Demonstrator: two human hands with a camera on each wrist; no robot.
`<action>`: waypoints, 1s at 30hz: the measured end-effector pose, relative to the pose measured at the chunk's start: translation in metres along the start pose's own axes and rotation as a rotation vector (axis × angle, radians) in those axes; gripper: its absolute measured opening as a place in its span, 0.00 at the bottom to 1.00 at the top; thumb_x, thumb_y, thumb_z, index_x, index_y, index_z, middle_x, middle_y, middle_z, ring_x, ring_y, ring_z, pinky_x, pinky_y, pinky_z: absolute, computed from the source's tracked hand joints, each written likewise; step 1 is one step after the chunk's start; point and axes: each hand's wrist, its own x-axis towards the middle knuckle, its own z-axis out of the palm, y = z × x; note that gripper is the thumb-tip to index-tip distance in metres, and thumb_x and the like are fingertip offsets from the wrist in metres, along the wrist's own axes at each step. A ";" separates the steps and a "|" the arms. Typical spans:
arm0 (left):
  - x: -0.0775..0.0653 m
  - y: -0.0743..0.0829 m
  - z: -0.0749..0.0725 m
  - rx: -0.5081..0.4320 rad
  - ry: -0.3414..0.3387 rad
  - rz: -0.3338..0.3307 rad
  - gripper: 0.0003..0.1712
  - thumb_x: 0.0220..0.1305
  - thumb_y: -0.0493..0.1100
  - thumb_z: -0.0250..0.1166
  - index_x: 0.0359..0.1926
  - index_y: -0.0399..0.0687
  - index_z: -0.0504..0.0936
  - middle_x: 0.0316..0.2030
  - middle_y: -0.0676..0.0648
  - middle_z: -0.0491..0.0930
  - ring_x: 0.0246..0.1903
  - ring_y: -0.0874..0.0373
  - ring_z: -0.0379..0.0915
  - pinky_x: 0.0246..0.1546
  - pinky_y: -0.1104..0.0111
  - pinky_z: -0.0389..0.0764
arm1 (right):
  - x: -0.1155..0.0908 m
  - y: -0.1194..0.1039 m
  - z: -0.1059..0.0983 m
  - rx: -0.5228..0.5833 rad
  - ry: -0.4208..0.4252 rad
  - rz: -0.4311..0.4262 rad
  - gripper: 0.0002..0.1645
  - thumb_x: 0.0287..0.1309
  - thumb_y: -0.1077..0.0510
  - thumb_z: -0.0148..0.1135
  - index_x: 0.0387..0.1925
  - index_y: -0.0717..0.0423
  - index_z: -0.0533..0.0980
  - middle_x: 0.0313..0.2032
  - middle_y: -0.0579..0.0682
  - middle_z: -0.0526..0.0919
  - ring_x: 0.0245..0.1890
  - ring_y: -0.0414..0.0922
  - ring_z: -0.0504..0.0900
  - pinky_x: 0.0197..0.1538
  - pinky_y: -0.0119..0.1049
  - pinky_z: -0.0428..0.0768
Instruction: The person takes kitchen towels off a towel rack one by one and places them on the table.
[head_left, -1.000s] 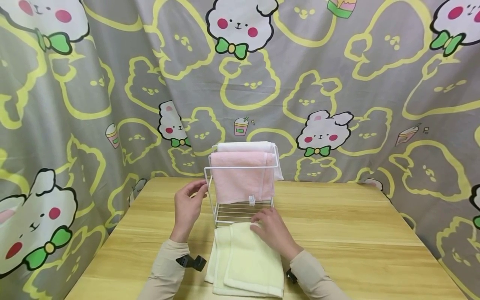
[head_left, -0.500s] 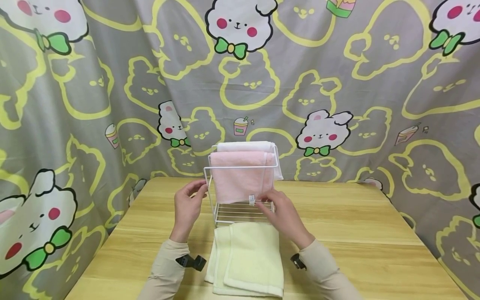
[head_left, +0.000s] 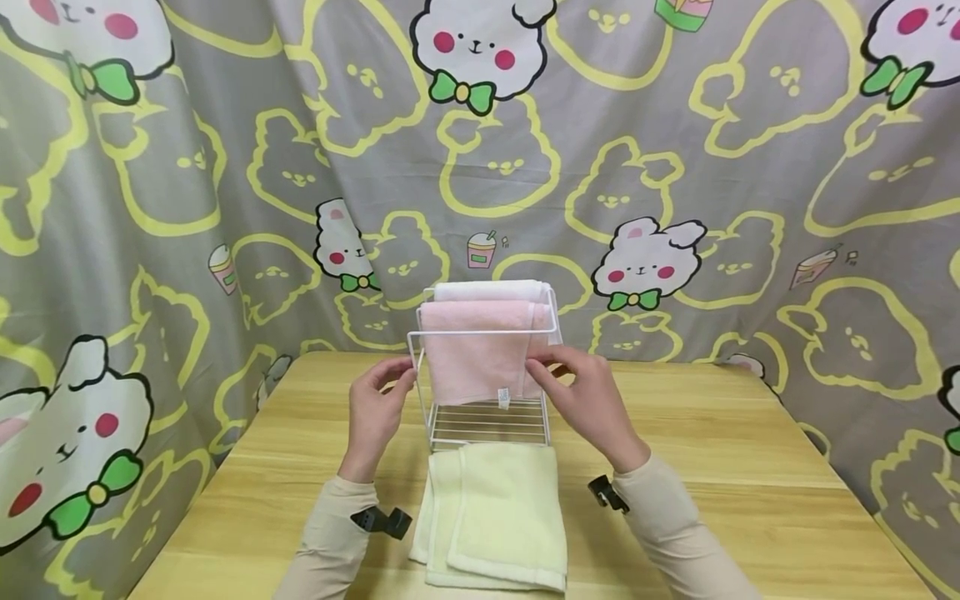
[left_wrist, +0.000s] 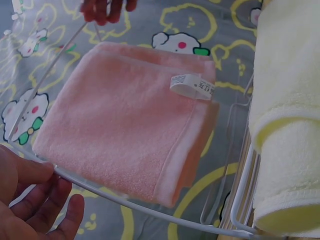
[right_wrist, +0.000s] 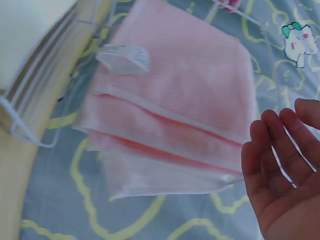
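Note:
In the head view a small white wire towel rack (head_left: 480,333) stands on the table with a pink towel (head_left: 476,358) over its front bar and a white towel (head_left: 487,291) behind. My left hand (head_left: 377,412) pinches the rack's left upright between thumb and fingers; the left wrist view shows thumb and fingertips at the wire. My right hand (head_left: 588,396) is at the pink towel's right edge, beside the right upright. Its fingers (right_wrist: 262,145) bend loosely in the right wrist view, with nothing pinched. A folded pale yellow towel (head_left: 506,517) lies before the rack.
The rack's lower wire shelf (head_left: 487,425) sits just behind the yellow towel on the wooden table (head_left: 712,483). A grey patterned curtain (head_left: 525,192) hangs behind and at both sides. A black wrist camera (head_left: 382,522) is strapped to the left forearm.
My right hand has moved from the yellow towel's far edge up and right to the pink towel's right side. My left hand has stayed on the rack's upright.

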 end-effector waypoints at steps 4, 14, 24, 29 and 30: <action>0.000 0.000 0.000 0.001 0.002 0.003 0.10 0.64 0.29 0.69 0.46 0.29 0.86 0.41 0.32 0.85 0.36 0.67 0.81 0.40 0.79 0.87 | 0.009 -0.012 -0.007 0.014 0.022 -0.045 0.08 0.65 0.56 0.70 0.44 0.52 0.87 0.38 0.44 0.90 0.38 0.40 0.86 0.38 0.36 0.90; 0.000 0.000 0.000 -0.035 -0.015 0.002 0.10 0.64 0.27 0.68 0.47 0.27 0.85 0.42 0.31 0.84 0.35 0.65 0.81 0.41 0.73 0.90 | 0.036 -0.024 -0.015 0.049 0.052 -0.079 0.12 0.61 0.58 0.74 0.45 0.58 0.86 0.40 0.48 0.90 0.38 0.42 0.87 0.44 0.40 0.90; 0.000 0.000 0.001 -0.045 -0.024 -0.005 0.11 0.64 0.26 0.67 0.47 0.25 0.84 0.42 0.30 0.83 0.36 0.64 0.81 0.42 0.72 0.90 | 0.064 -0.021 -0.015 0.038 0.016 0.014 0.15 0.63 0.53 0.72 0.47 0.57 0.85 0.43 0.50 0.89 0.41 0.46 0.86 0.47 0.43 0.88; 0.000 0.001 0.001 -0.056 -0.020 -0.006 0.11 0.64 0.25 0.67 0.47 0.25 0.84 0.42 0.29 0.83 0.36 0.64 0.81 0.42 0.72 0.90 | 0.078 -0.018 -0.013 0.014 -0.035 0.044 0.15 0.63 0.51 0.72 0.47 0.55 0.85 0.43 0.49 0.89 0.43 0.46 0.86 0.51 0.41 0.87; 0.000 0.001 0.000 -0.054 -0.020 -0.005 0.11 0.64 0.25 0.67 0.47 0.25 0.84 0.42 0.29 0.83 0.36 0.64 0.81 0.42 0.72 0.90 | 0.080 -0.018 -0.012 0.011 -0.043 0.050 0.15 0.63 0.51 0.73 0.47 0.55 0.85 0.43 0.49 0.89 0.43 0.45 0.85 0.51 0.41 0.87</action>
